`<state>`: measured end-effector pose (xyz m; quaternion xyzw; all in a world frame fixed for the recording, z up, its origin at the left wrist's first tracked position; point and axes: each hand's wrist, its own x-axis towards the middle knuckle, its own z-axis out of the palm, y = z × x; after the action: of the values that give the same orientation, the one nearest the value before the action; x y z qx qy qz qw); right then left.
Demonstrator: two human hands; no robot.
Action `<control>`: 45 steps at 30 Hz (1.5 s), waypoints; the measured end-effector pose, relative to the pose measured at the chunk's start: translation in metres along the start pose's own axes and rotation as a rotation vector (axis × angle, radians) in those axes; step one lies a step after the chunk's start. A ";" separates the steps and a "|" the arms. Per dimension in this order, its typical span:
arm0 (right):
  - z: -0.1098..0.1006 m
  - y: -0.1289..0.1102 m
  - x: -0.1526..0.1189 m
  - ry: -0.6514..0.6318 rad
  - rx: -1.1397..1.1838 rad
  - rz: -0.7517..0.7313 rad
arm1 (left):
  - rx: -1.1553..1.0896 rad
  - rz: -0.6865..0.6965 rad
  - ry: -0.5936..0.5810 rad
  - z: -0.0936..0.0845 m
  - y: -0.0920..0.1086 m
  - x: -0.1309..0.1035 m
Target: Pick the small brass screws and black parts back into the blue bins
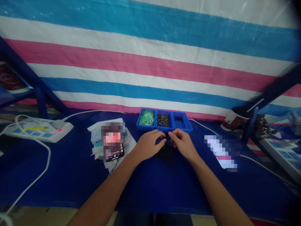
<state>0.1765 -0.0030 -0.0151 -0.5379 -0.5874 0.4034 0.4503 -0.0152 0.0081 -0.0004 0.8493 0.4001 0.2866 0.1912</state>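
Observation:
My left hand [150, 144] and my right hand [182, 142] face each other over the blue table, just in front of three joined blue bins. Fingers of both are curled into a pinch near a small dark item, too small to make out. Below them lies a dark pile of small black pieces [167, 154]. Green pieces fill the left bin [147, 118], small metallic parts lie in the middle bin [163, 121], and the right bin [182, 122] holds a few dark pieces.
A lit phone [115, 153] rests on papers [130, 141] at left; another phone [221, 155] lies right. Power strips [39, 128] with white cables sit at both sides. A dark-lidded cup [232, 121] stands back right. Striped sheeting [150, 69] hangs behind.

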 end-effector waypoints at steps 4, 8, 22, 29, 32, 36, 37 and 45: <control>-0.003 0.002 0.001 0.054 -0.057 0.005 | 0.008 -0.007 -0.004 0.000 0.000 0.000; -0.007 0.006 0.005 0.296 0.036 0.044 | 0.007 -0.014 -0.007 0.000 -0.002 0.001; -0.017 0.016 0.003 -0.186 -0.590 -0.233 | 0.160 -0.127 -0.034 0.003 -0.017 0.000; -0.013 0.012 -0.001 -0.358 -0.603 -0.267 | 0.159 -0.130 -0.091 0.003 -0.017 -0.001; -0.014 0.010 -0.002 -0.398 -0.618 -0.266 | 0.158 -0.100 -0.144 0.004 -0.016 -0.001; -0.015 0.009 -0.002 -0.413 -0.606 -0.266 | 0.152 -0.074 -0.201 0.007 -0.016 -0.003; -0.016 0.010 -0.002 -0.415 -0.600 -0.265 | 0.151 -0.069 -0.210 0.008 -0.016 -0.003; -0.018 0.015 -0.001 -0.408 -0.580 -0.245 | 0.149 -0.060 -0.225 0.007 -0.013 -0.004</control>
<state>0.1978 -0.0027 -0.0252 -0.4774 -0.8150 0.2621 0.1980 -0.0199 0.0126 -0.0145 0.8757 0.4214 0.1530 0.1796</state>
